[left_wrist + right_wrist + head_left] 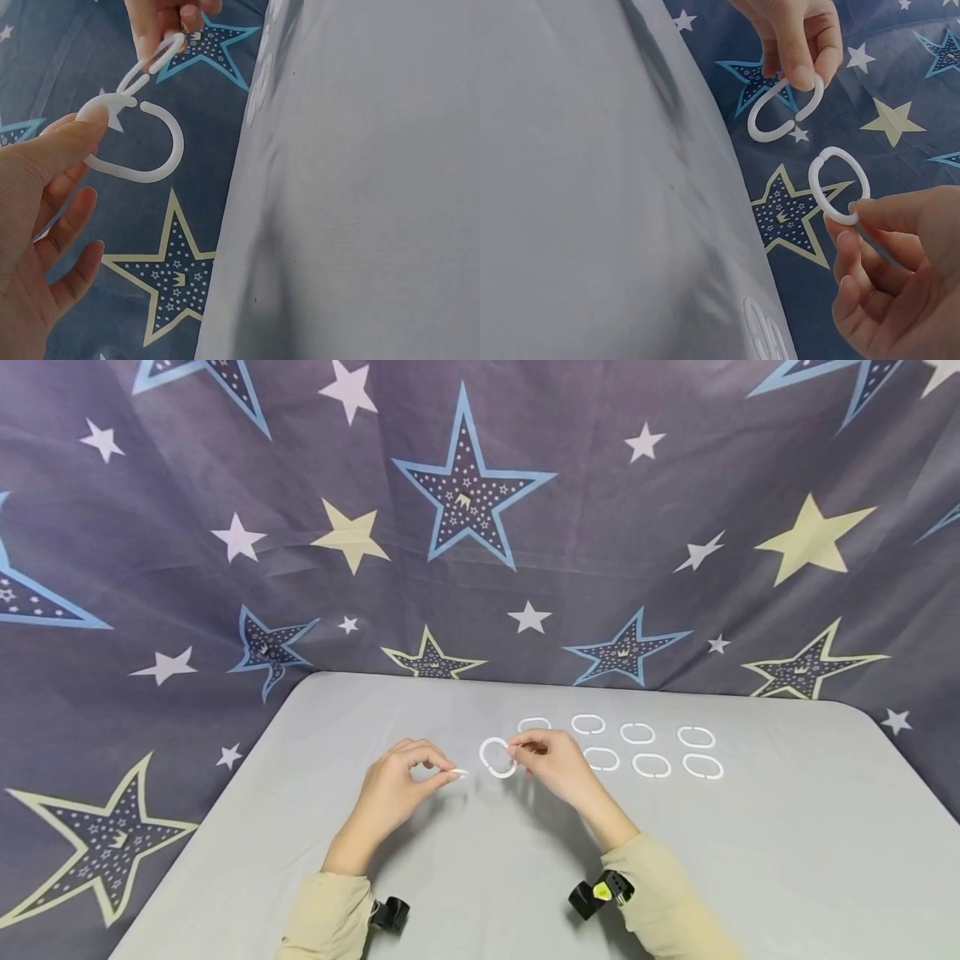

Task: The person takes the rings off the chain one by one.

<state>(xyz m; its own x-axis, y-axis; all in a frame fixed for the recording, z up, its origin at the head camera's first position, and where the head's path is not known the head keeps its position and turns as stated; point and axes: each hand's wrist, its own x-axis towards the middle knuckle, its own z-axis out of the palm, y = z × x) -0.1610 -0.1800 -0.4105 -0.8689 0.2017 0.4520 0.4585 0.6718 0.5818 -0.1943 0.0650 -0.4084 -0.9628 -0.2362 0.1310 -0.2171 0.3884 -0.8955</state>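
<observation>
Above the table, my left hand (397, 783) pinches a white oval link (180, 146) between thumb and forefinger. A small gap shows in that link's rim, facing the other hand. My right hand (557, 766) pinches a second white link (814, 180) by its edge, also with thumb and forefinger. This one stands upright in the head view, with a narrow slit in its rim. In the right wrist view the two links are close but apart. The left wrist view overlaps them, so contact cannot be judged there.
Several more white links (651, 766) lie flat in two rows on the grey table (480, 877), behind and right of my right hand, which partly covers the nearest ones. A star-patterned curtain (570, 543) hangs along the table's back edge.
</observation>
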